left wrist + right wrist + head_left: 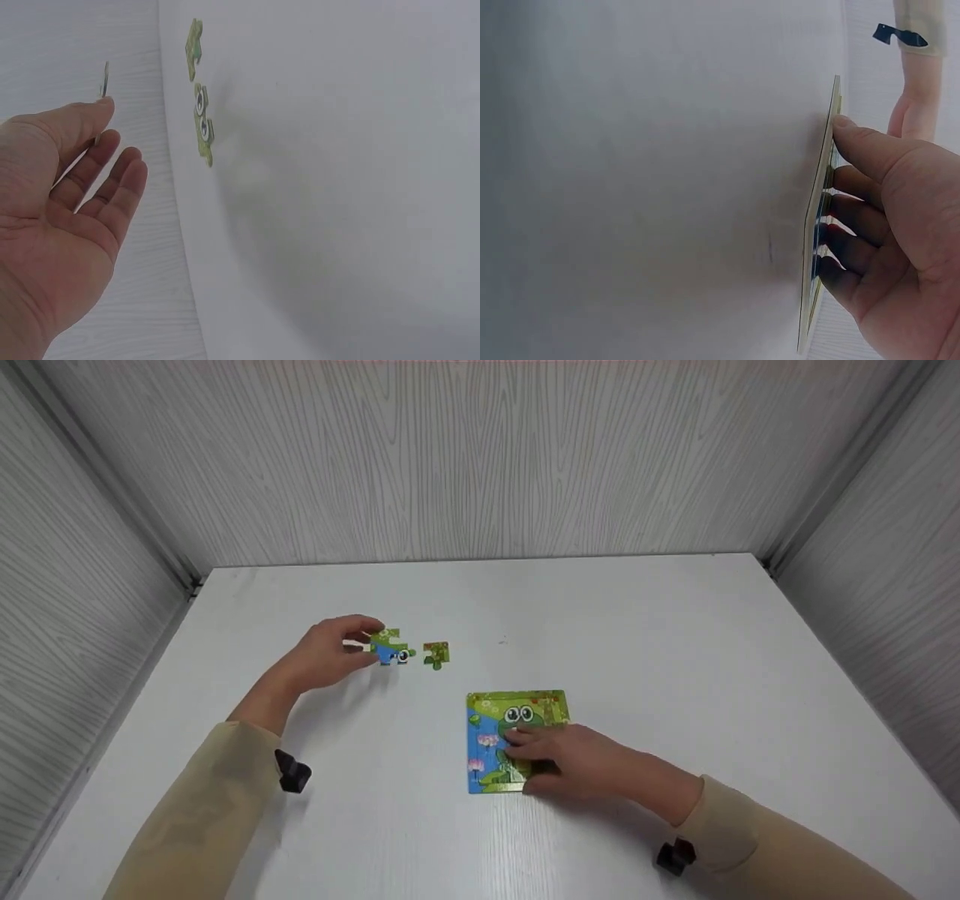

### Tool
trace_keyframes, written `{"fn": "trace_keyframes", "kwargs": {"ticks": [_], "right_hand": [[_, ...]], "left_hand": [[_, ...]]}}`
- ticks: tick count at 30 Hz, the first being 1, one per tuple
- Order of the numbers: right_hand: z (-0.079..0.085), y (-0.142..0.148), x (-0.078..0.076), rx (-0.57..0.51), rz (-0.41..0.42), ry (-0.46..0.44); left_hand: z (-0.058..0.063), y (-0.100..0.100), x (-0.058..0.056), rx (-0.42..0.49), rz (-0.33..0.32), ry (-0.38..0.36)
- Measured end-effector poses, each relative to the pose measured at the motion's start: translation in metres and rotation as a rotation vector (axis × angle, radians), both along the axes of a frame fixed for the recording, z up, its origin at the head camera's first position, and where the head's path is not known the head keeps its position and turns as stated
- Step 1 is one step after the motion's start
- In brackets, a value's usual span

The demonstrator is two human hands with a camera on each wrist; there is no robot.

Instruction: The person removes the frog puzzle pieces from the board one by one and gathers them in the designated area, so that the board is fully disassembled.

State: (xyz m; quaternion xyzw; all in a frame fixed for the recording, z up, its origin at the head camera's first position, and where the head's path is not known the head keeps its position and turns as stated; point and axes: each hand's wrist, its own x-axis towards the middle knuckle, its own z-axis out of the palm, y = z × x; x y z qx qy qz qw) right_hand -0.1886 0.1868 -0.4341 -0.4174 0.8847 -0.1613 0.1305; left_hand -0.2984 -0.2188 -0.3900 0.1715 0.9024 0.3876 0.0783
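My left hand (334,652) pinches a green and blue jigsaw piece (381,647) between thumb and forefinger. That piece shows edge-on in the left wrist view, raised above the table. It overlaps a piece with printed eyes (203,124) in the head view; a green and brown piece (437,653) lies beside that one. My right hand (581,761) rests over a square puzzle board (487,721) with a green frog picture. Fingertips touch the board's face, and the thumb (862,142) lies at its near edge. The fingers hide part of the frog.
The white table (637,637) holds the board and the pieces. Wood-grain panels (480,457) rise at the back and both sides. A dark clip-like device (292,772) sits by the left cuff, and another (676,856) by the right cuff.
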Motion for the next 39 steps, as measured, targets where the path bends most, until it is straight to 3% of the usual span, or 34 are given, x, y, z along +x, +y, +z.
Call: {"fn": "trace_keyframes", "kwargs": {"ticks": [7, 21, 39], "right_hand": [[-0.001, 0.001, 0.001, -0.01, 0.009, 0.006], [0.001, 0.002, 0.002, -0.028, 0.02, 0.008], [0.0, 0.002, 0.001, -0.011, 0.013, 0.007]], "left_hand": [[-0.004, -0.016, -0.003, 0.001, 0.056, -0.034], [-0.024, -0.038, -0.013, -0.074, 0.175, -0.108], [-0.042, -0.047, -0.014, -0.055, 0.161, -0.098]]}}
